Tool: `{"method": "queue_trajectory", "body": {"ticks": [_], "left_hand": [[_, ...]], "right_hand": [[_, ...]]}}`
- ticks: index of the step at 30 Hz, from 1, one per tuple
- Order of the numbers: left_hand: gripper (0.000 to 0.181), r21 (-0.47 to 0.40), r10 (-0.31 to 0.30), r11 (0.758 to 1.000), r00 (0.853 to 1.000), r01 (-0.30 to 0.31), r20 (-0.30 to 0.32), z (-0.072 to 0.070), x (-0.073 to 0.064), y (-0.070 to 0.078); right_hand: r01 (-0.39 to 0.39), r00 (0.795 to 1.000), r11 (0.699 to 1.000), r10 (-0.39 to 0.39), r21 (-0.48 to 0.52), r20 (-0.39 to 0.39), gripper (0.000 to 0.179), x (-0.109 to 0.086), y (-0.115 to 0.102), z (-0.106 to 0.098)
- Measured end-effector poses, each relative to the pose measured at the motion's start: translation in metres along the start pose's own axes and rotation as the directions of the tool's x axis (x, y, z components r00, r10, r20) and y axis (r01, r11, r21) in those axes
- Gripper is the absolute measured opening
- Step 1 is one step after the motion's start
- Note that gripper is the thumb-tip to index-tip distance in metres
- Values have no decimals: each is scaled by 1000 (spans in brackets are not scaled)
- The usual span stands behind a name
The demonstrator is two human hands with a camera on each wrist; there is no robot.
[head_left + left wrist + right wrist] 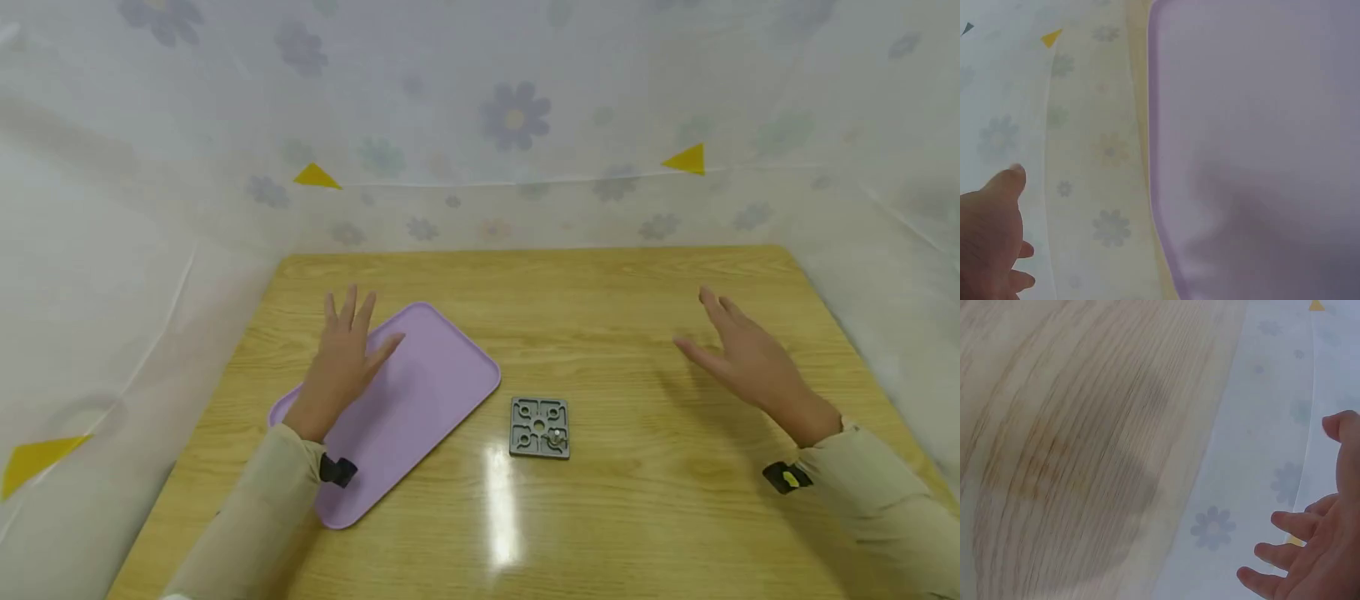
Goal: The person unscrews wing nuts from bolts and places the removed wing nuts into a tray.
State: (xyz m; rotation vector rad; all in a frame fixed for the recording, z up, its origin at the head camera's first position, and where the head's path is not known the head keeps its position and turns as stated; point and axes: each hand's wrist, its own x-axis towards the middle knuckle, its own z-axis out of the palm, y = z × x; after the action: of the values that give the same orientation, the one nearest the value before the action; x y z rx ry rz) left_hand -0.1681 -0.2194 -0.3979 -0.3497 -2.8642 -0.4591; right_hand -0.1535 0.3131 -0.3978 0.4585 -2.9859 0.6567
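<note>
Over the purple tray (435, 383) hovers my left hand (341, 364), fingers straight and spread, holding nothing. The tray lies at an angle on the left half of the table; the left wrist view shows its bare surface with the hand's shadow. My right hand (753, 367) is raised above the right side of the table, its thumb apart from the fingers and nothing in it. Between the hands, just right of the tray, a grey square plate (538, 443) with round recesses lies flat. A small shiny metal piece (557, 437) sits at its lower right corner.
The wooden table (615, 517) reaches back to a flower-patterned white curtain (450, 92), which also hangs along both sides. Yellow triangles (315, 177) mark the curtain. A bright light reflection falls on the table in front of the plate.
</note>
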Motion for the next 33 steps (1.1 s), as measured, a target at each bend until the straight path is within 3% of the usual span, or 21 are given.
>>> {"method": "queue_trajectory", "body": {"ticks": [3, 7, 12, 18, 22, 25, 28, 31, 33], "left_hand": [[68, -66, -4, 998, 996, -2, -86, -3, -8, -9], [54, -53, -3, 999, 982, -7, -188, -10, -20, -20], [39, -55, -27, 998, 973, 15, -230, -18, -35, -37], [31, -86, -146, 987, 978, 135, -148, -27, -56, -57], [30, -91, -224, 972, 972, 218, -66, -33, -68, -69], [32, -110, -282, 953, 959, 283, 26, -38, -75, -77], [35, -118, -332, 931, 935, 346, 121, -41, -80, -84], [36, -118, -358, 918, 918, 380, 168, -40, -86, -92], [35, -119, -364, 916, 917, 384, 164, -40, -91, -97]], "right_hand": [[-5, 1000, 997, 5, 77, -1, 76, 3, -7, 6], [9, 1000, 988, -6, 153, -22, 60, 9, -16, 16], [39, 998, 974, -29, 225, -48, 36, 19, -31, 28], [39, 999, 962, -47, 270, 24, 30, 36, -49, 43], [-11, 990, 923, -43, 385, 131, 31, 48, -63, 53], [-64, 976, 868, -49, 493, 213, 30, 55, -74, 63], [-94, 963, 835, -62, 543, 262, 28, 63, -83, 75], [-111, 954, 833, -63, 542, 292, 26, 71, -93, 90], [-108, 951, 837, -70, 536, 301, 24, 76, -100, 98]]}}
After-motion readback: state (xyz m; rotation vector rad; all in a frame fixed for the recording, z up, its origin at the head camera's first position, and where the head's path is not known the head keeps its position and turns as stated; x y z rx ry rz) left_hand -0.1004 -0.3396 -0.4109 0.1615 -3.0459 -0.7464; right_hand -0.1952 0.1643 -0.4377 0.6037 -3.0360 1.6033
